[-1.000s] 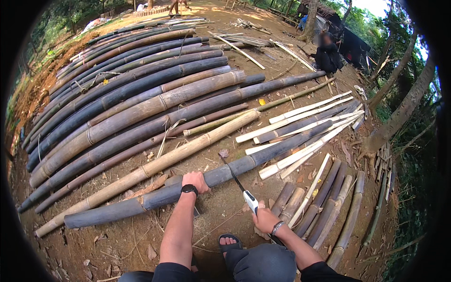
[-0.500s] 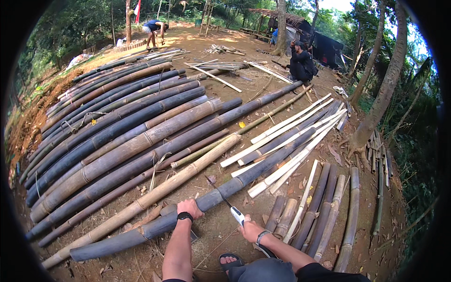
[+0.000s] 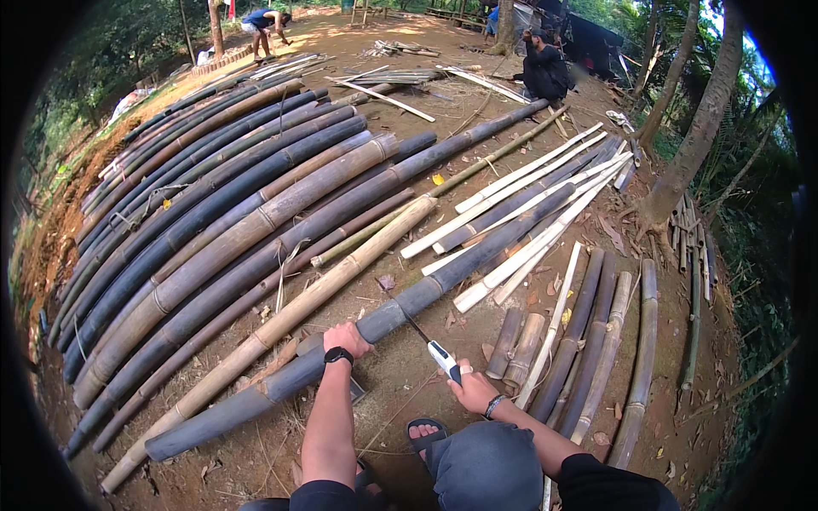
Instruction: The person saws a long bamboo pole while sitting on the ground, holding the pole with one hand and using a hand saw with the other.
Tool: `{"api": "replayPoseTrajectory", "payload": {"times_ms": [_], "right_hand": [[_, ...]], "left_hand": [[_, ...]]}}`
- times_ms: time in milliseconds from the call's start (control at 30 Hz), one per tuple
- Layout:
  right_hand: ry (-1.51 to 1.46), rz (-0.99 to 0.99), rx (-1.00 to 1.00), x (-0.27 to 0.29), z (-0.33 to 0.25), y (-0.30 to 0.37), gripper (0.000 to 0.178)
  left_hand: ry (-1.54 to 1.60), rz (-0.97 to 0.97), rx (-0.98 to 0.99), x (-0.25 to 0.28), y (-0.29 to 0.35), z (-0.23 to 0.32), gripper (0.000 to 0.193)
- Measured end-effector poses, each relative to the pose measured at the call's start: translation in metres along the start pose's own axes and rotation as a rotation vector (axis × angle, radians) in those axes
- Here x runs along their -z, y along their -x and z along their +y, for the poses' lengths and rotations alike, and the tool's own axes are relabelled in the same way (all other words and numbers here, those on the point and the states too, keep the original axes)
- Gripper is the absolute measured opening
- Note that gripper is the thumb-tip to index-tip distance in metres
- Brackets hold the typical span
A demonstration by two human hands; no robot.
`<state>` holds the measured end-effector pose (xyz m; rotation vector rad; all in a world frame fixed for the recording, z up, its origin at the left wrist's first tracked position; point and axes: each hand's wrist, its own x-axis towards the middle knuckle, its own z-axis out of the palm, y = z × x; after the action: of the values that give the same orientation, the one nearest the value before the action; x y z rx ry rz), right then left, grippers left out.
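Observation:
A long dark bamboo pole (image 3: 433,291) runs slantwise across the ground before me, from lower left to upper right. My left hand (image 3: 348,339) is wrapped over its top, gripping it. In my right hand (image 3: 475,394), at the pole's near side, is a hand saw (image 3: 444,361) with a white and dark handle. Its thin dark blade meets the pole to the right of my left hand, near a node. How deep the blade sits in the bamboo cannot be made out. A dark block-like object (image 3: 356,392) shows partly beneath the pole, next to my left forearm.
Many whole bamboo poles (image 3: 247,226) lie side by side at left. Pale split strips (image 3: 545,266) and short cut lengths (image 3: 576,334) lie at right, near a tree trunk (image 3: 694,128). One person (image 3: 545,72) squats ahead; another (image 3: 264,32) bends over at far left.
My right hand has drawn the saw back toward me; its blade no longer sticks out past the pole's far side. My left hand keeps its grip. The view has tipped downward.

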<state>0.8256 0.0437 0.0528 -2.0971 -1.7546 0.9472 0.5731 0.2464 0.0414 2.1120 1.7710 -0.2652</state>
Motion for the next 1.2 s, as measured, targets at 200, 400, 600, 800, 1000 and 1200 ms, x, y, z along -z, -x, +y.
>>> {"api": "replayPoseTrajectory", "payload": {"times_ms": [200,400,600,800,1000,1200], "right_hand": [[0.010,0.051,0.005,-0.037,0.024,0.002,0.042],[0.101,0.016,0.023,-0.012,0.012,0.003,0.040],[0.145,-0.003,0.085,0.006,0.005,-0.006,0.041],[0.134,-0.053,0.074,0.001,0.008,-0.009,0.039],[0.125,0.030,0.084,-0.005,0.018,-0.005,0.039],[0.137,0.120,0.112,-0.004,0.020,0.007,0.044]], "left_hand": [[0.050,0.011,-0.016,-0.009,-0.006,-0.005,0.065],[0.103,-0.055,-0.026,-0.010,-0.015,-0.010,0.074],[0.071,-0.056,-0.054,-0.013,-0.021,-0.013,0.087],[0.028,-0.032,-0.007,-0.020,-0.018,-0.011,0.099],[0.086,0.077,0.000,-0.026,-0.002,-0.006,0.094],[0.015,0.074,-0.020,-0.022,-0.004,0.005,0.075]]}}
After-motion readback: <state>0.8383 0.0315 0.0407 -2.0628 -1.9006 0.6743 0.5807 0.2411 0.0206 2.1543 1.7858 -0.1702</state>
